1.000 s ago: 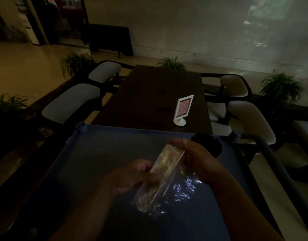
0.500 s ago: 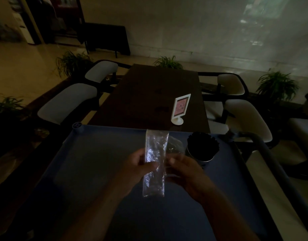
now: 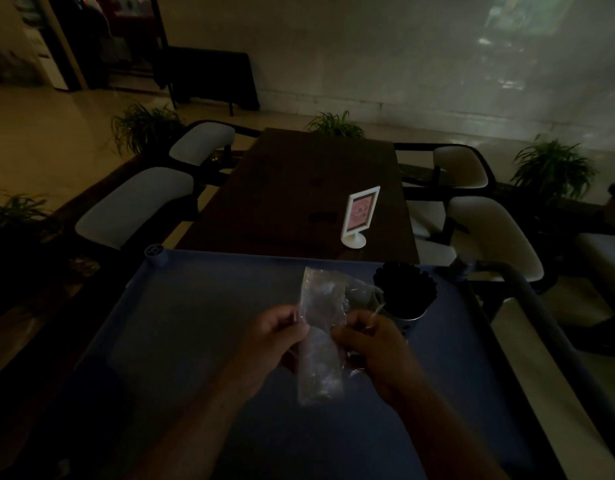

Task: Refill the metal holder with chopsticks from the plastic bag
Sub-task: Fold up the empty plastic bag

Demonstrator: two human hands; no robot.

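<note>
Two bare hands, one clear plastic bag (image 3: 321,336), one metal holder (image 3: 406,315), all in very dim light. Left hand (image 3: 275,336) curled, thumb and fingers pinching the bag's left edge about midway up. Right hand (image 3: 375,348) likewise curled, pinching the bag's right edge, just left of the holder and nearer the camera. Bag held upright between the two hands, above the blue bench (image 3: 195,323), top end about level with the holder's rim. One loose, crinkled fold of plastic reaching toward that rim; touching or not, impossible to tell. Contents of the bag too murky to make out. Holder standing upright on the blue bench, crowded with dark chopsticks (image 3: 403,285), too many and too dim to count. One white sign stand (image 3: 359,216) just beyond the holder, on a second, dark bench (image 3: 299,188). Four pale-seated chairs (image 3: 136,206) farther off, two to the left of the holder, two to the right. Four leafy potted plants (image 3: 552,164) beyond those, well apart from the holder.
</note>
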